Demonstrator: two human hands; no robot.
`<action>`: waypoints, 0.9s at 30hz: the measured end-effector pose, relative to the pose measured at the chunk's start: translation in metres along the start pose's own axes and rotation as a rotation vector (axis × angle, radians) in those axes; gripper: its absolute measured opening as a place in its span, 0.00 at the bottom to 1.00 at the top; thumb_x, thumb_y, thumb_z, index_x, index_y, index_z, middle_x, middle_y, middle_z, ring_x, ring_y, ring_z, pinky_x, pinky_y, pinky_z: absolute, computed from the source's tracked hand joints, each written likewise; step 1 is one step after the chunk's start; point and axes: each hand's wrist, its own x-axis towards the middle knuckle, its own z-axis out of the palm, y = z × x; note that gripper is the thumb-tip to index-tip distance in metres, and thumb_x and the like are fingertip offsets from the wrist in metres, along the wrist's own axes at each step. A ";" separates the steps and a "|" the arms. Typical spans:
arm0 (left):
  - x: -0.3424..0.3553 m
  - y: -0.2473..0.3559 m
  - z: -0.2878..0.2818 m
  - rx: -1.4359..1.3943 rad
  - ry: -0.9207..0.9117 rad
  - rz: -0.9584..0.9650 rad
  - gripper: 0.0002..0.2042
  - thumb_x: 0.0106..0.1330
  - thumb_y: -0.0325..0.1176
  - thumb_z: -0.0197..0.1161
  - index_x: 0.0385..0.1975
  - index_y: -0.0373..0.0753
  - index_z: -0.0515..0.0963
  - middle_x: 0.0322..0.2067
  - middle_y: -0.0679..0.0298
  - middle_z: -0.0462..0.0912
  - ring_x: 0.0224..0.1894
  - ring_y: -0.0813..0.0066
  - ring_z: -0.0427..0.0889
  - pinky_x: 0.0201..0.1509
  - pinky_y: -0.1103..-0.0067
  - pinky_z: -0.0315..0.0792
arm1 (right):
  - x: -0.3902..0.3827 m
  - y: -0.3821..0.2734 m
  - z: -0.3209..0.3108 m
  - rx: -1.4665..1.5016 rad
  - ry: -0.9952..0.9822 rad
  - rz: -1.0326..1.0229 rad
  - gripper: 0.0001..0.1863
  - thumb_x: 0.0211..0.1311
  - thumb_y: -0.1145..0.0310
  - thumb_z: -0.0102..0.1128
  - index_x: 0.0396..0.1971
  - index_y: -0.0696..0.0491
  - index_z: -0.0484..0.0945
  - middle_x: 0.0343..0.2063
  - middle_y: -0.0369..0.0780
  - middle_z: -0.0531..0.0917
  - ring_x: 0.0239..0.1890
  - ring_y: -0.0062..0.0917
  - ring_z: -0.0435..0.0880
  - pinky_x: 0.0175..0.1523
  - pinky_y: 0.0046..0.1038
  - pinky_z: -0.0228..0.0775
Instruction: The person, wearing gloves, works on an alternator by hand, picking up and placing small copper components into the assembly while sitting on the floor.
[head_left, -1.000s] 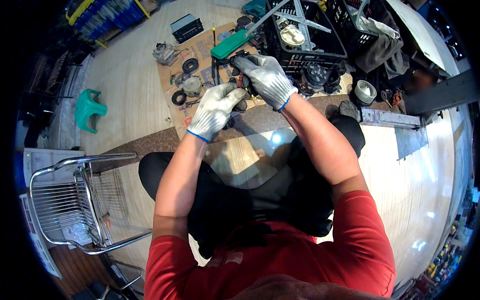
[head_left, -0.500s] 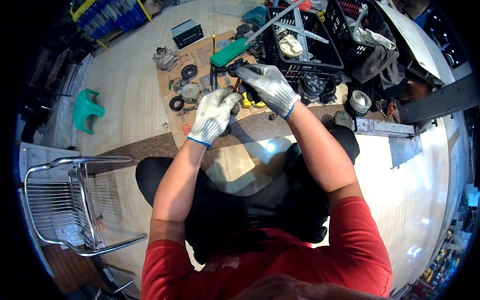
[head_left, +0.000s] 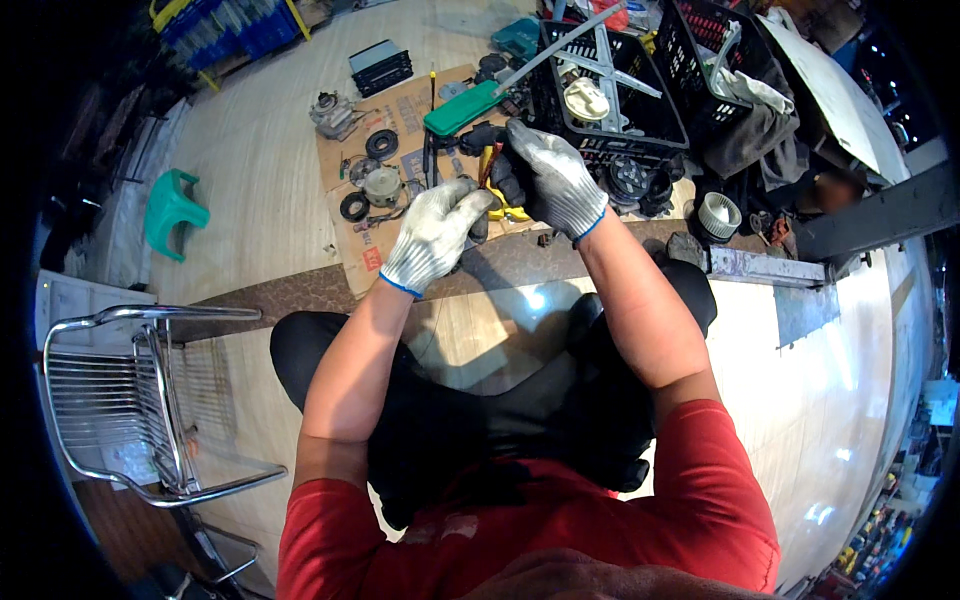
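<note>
My left hand point(head_left: 432, 235), in a white knit glove, is closed with thumb and fingers pressed together. A slim red-and-yellow piece point(head_left: 488, 165) rises from its fingertips; its kind is too small to tell. My right hand point(head_left: 560, 180), gloved alike, curls in from the right, close to the upper end of that piece. Dark shapes under its fingers may be a black part or the glove's dirty palm. Below and between both hands lies a yellow object point(head_left: 515, 213), partly covered. Under them spreads a flat cardboard sheet point(head_left: 345, 250) bearing several machine parts.
A green tool case point(head_left: 465, 108) lies beyond my hands. Black crates point(head_left: 655, 140) stand back right, one holding a white round part point(head_left: 586, 100). Rings, motors and a fan wheel point(head_left: 719, 214) lie about. A green stool point(head_left: 177, 215) and metal chair point(head_left: 120, 400) stand left.
My hands have drawn slightly apart, the right one moving a little right and down. More of the red-and-yellow piece shows between them. The whole view has shifted slightly.
</note>
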 end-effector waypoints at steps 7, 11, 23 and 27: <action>-0.004 0.009 -0.001 0.154 0.045 0.084 0.18 0.69 0.42 0.55 0.37 0.30 0.80 0.24 0.57 0.81 0.27 0.71 0.80 0.34 0.75 0.72 | -0.004 0.000 0.005 -0.476 -0.001 -0.157 0.16 0.70 0.60 0.57 0.42 0.58 0.83 0.23 0.31 0.79 0.21 0.11 0.72 0.26 0.15 0.63; -0.004 0.010 0.000 0.078 0.019 0.047 0.17 0.69 0.41 0.57 0.39 0.29 0.80 0.25 0.57 0.81 0.28 0.73 0.80 0.34 0.76 0.73 | -0.005 0.002 0.012 -0.336 0.087 -0.142 0.16 0.66 0.60 0.61 0.36 0.60 0.82 0.21 0.34 0.80 0.20 0.14 0.73 0.24 0.19 0.64; 0.005 -0.003 0.003 -0.235 -0.057 -0.108 0.19 0.71 0.43 0.58 0.42 0.28 0.78 0.30 0.63 0.81 0.31 0.79 0.76 0.37 0.80 0.72 | 0.004 0.009 0.003 -0.256 0.066 -0.060 0.17 0.69 0.60 0.59 0.43 0.61 0.81 0.26 0.33 0.81 0.25 0.12 0.74 0.29 0.16 0.66; 0.005 -0.020 0.000 -0.577 0.012 -0.151 0.20 0.72 0.44 0.57 0.49 0.30 0.76 0.42 0.59 0.82 0.44 0.73 0.81 0.47 0.78 0.75 | 0.009 0.007 -0.009 -0.425 0.116 -0.019 0.20 0.70 0.55 0.56 0.37 0.60 0.82 0.24 0.34 0.81 0.23 0.13 0.73 0.29 0.20 0.64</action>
